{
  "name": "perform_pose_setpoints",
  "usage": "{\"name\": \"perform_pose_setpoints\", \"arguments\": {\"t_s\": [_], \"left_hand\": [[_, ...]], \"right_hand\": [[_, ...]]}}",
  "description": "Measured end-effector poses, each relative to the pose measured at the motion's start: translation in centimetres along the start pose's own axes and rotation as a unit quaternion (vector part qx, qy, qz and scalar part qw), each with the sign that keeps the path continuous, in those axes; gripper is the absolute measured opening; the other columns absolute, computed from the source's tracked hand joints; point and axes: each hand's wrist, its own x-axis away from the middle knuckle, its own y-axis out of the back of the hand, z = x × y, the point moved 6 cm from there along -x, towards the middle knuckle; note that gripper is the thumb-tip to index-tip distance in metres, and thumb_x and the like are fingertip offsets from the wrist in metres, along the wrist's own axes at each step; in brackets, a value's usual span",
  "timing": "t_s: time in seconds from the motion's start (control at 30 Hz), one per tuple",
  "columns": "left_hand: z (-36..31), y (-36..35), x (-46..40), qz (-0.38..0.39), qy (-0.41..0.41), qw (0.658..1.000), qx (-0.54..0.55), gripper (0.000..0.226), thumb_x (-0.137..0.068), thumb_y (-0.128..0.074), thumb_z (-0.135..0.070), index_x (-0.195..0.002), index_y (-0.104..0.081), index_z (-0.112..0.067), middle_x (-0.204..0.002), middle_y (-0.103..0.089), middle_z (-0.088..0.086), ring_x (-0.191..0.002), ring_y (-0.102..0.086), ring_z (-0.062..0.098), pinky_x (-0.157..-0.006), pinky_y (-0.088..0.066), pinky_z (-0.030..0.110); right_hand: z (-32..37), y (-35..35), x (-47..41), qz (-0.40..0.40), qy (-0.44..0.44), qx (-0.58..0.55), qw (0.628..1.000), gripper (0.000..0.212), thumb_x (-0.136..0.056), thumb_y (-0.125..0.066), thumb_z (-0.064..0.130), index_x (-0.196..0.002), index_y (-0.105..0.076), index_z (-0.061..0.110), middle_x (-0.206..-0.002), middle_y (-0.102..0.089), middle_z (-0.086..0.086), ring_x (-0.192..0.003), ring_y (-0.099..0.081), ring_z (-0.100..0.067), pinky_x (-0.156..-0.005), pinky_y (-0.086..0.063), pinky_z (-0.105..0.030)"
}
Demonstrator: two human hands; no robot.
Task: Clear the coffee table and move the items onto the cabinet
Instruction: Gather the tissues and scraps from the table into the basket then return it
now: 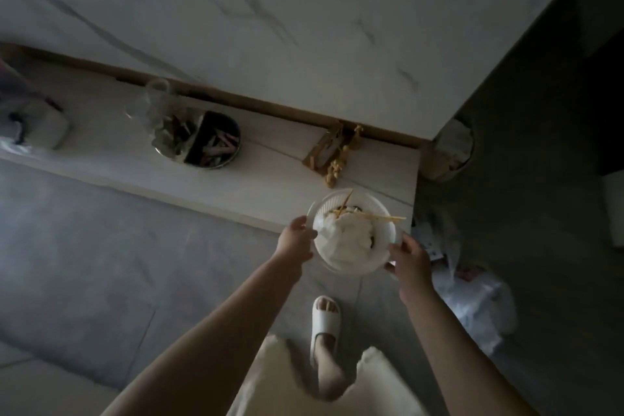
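Bowl, heaped with tissue and skewers, hangs over the counter's near right corner. I've got my left hand and right hand closed on opposite rims, keeping it level so nothing spills.

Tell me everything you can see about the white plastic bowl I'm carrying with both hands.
The round white ribbed plastic bowl looks translucent at its rim and holds crumpled white tissue, a few thin wooden skewers poking past the rim, and dark scraps underneath. It sits upright, level, at the near edge of the pale cabinet top, partly over the floor; whether it rests on it is unclear. The left hand grips its left rim, the right hand its right rim.
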Motion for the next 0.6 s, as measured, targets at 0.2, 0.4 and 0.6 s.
{"name": "perform_pose_setpoints", "arguments": {"t_s": [0.2, 0.4, 0.6], "left_hand": [[-0.1, -5.2, -8.3, 0.023, 0.046, 0.999, -0.015, 0.052, -0.086, -0.048, 0.004, -0.133, -0.047, -0.018, -0.111, -0.059, 0.012, -0.095, -0.054, 0.023, -0.076, -0.047, 0.030], [2.6, -9.0, -16.9, 0.041, 0.087, 0.995, 0.003, 0.058, -0.081, -0.048, 0.011, -0.132, -0.047, -0.015, -0.111, -0.057, 0.013, -0.089, -0.057, 0.020, -0.068, -0.052, 0.026], [5.1, -11.4, -23.0, 0.055, 0.084, 0.995, -0.020, 0.058, -0.082, -0.052, 0.005, -0.136, -0.041, -0.014, -0.125, -0.054, 0.017, -0.100, -0.053, 0.023, -0.085, -0.046, 0.033]], "right_hand": [[-1.0, 1.4, -9.0, -0.023, -0.014, 0.041, 0.999, 0.025, -0.085, -0.050, -0.003, -0.107, -0.057, 0.008, -0.094, -0.058, -0.012, -0.091, -0.058, -0.030, -0.066, -0.051, -0.036], [-5.3, 1.6, -16.6, -0.044, -0.089, -0.039, 0.994, 0.022, -0.086, -0.059, 0.003, -0.103, -0.060, 0.016, -0.103, -0.062, -0.011, -0.095, -0.061, -0.029, -0.080, -0.055, -0.045], [-8.5, 1.2, -21.3, -0.028, -0.123, -0.077, 0.989, 0.027, -0.089, -0.048, -0.005, -0.088, -0.058, 0.020, -0.085, -0.057, -0.003, -0.071, -0.054, -0.016, -0.053, -0.050, -0.024]]}}
